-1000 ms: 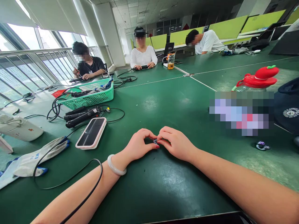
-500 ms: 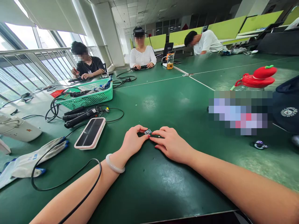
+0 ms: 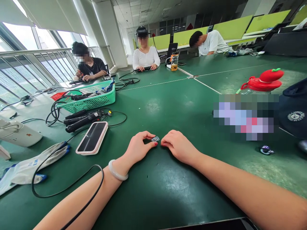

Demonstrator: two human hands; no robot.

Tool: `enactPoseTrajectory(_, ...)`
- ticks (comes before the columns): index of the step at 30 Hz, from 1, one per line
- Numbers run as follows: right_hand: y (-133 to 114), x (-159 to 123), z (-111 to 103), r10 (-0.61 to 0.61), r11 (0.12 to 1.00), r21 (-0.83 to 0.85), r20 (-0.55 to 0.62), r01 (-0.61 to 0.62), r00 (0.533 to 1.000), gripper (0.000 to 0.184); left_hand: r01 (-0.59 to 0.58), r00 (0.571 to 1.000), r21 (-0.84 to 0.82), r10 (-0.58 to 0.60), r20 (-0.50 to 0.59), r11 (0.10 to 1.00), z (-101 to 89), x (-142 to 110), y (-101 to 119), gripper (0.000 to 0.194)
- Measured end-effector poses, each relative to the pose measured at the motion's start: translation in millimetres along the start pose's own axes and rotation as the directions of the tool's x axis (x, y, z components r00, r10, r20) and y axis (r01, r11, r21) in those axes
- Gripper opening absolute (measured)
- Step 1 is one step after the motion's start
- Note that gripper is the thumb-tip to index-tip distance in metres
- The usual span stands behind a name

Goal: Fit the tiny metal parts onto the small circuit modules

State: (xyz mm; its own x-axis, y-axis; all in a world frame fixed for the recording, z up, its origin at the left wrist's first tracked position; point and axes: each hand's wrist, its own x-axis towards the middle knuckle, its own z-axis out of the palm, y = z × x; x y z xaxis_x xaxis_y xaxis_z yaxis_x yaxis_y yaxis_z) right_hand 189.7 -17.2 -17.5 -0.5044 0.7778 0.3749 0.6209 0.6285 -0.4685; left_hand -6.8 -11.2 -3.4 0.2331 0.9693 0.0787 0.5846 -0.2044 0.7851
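Note:
A tiny blue-and-silver part (image 3: 155, 139) rests on the green table (image 3: 168, 105) between my two hands. My left hand (image 3: 139, 148) pinches it between thumb and forefinger; a pale bangle circles that wrist. My right hand (image 3: 178, 146) lies just right of the part with its fingers curled under, not touching it, and I cannot make out anything inside it.
A phone in a pink case (image 3: 92, 137) lies left of my hands, with black tools (image 3: 81, 119), cables and a green basket (image 3: 90, 97) behind it. Gloves (image 3: 28, 166) lie far left. A red-lidded bottle (image 3: 262, 83) and dark bag (image 3: 294, 111) stand right. Three people sit at the far side.
My right hand has let go of the small part and drawn back to the right with fingers curled. My left hand keeps its pinch on the part.

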Motion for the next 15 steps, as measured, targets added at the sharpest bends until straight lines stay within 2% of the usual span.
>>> enactPoseTrajectory(4,-1.8,0.7,-3.9,0.059,0.995,0.088,-0.069,-0.053,0.996,0.018,0.037,0.999,0.004,-0.037,0.019,0.999,-1.9,-0.7,4.7,0.021)
enactPoseTrajectory(9,-5.1,-2.9,-7.8,0.052,0.974,0.228,-0.227,0.001,0.973,0.024,0.033,0.998,0.009,-0.033,0.047,0.999,-2.5,-1.8,7.6,0.021)
enactPoseTrajectory(15,-5.0,-3.3,-6.1,0.045,0.973,0.232,-0.227,0.009,0.973,0.017,0.007,0.998,-0.09,-0.002,0.062,0.996,-0.9,-3.5,6.7,0.025)
